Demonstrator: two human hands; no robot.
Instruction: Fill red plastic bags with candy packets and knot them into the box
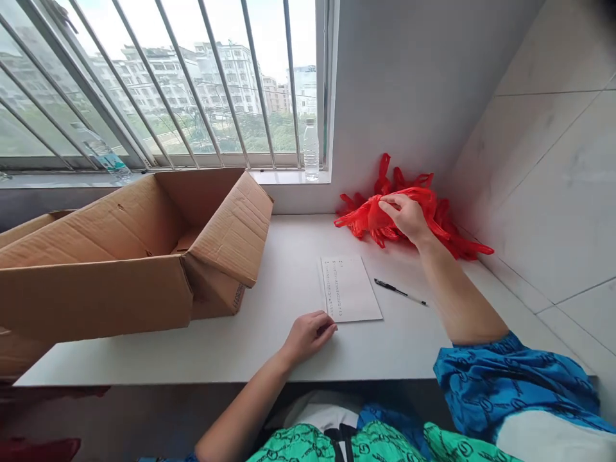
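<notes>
My right hand [408, 215] reaches over a heap of red plastic bags [445, 231] in the corner of the white table. Its thumb and fingers pinch the top of a red plastic bag [375, 215]. My left hand [310, 335] rests loosely curled on the table, holding nothing, with a gap between thumb and fingers. Its fingertips lie beside the lower left corner of a white notebook [359, 289] with handwritten lines. Right of the notebook lies a black and clear pen [400, 292].
A big open cardboard box [96, 295] stands on the left of the white table [283, 289], its flap jutting right. One clear bottle [311, 151] stands on the sill by the barred window; another bottle [108, 157] leans at left. A tiled wall [553, 192] borders the right side.
</notes>
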